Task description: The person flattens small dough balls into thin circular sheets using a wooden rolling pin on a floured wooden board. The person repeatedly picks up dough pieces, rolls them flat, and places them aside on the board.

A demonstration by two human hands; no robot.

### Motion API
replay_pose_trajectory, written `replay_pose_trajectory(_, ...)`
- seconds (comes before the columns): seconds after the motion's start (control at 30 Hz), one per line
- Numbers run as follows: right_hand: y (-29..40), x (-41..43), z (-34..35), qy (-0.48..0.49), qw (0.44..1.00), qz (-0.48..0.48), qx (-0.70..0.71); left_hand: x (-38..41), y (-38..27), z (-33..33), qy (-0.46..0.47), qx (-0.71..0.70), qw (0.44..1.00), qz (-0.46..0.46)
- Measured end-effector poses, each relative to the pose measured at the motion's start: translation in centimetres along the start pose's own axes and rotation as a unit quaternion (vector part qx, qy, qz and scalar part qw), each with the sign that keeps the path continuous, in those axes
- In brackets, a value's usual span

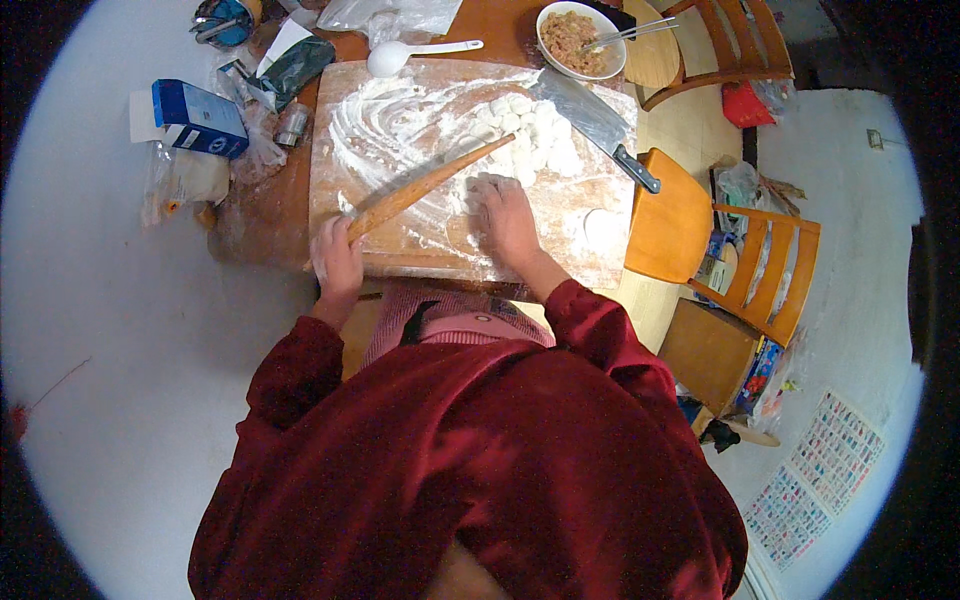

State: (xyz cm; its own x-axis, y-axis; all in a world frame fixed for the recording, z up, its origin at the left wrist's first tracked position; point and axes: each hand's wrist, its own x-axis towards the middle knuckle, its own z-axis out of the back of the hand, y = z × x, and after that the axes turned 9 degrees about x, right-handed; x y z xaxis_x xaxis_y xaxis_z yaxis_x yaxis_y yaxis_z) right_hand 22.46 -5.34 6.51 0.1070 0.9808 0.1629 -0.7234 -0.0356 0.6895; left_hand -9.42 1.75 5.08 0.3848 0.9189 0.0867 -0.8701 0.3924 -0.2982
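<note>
My left hand (337, 255) grips the near end of a tapered wooden rolling pin (431, 182), which slants up to the right over a floured wooden board (390, 251). Fingers down, my right hand (506, 217) rests at the near edge of the floured dough pieces; whether it holds one is hidden beneath the fingers. Several small dough pieces (525, 124) lie heaped on the upper right of the board. A round flat white piece, seemingly a dough wrapper (601, 227), lies near the right edge. Beside the heap is a cleaver (592, 120) with a black handle.
Beyond the board stand a white bowl of minced filling (571, 45) with metal chopsticks (634, 32) and a white plastic spoon (390, 58). At left are a blue box (199, 118), a metal can (292, 124) and plastic bags. A wooden chair (671, 217) adjoins the board's right side.
</note>
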Motion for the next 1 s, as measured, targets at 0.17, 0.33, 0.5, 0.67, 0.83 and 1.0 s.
replay_pose_trajectory(0.17,-1.3,2.3,-0.6,0.115,0.991,-0.063,-0.024,1.4,-0.9,-0.7,0.037,0.026,0.999,0.004)
replay_pose_trajectory(0.33,-0.1,0.9,0.0,0.138,0.99,0.02,-0.013,2.9,-1.9,-1.0,0.034,-0.021,0.999,-0.034)
replay_pose_trajectory(0.5,1.0,-1.9,2.5,0.125,0.992,0.028,0.002,4.1,-2.7,-0.6,0.082,0.027,0.992,-0.092)
replay_pose_trajectory(0.67,0.5,-2.9,4.0,0.051,0.992,-0.04,-0.104,5.3,-4.3,-1.6,0.141,0.009,0.978,-0.154)
replay_pose_trajectory(0.83,-0.1,-3.2,3.2,0.193,0.967,-0.12,-0.113,6.7,-5.9,-2.8,0.162,0.128,0.953,-0.223)
replay_pose_trajectory(1.0,-0.2,-2.6,2.9,0.054,0.99,-0.012,-0.131,7.9,-7.1,-1.5,0.165,0.144,0.959,-0.179)
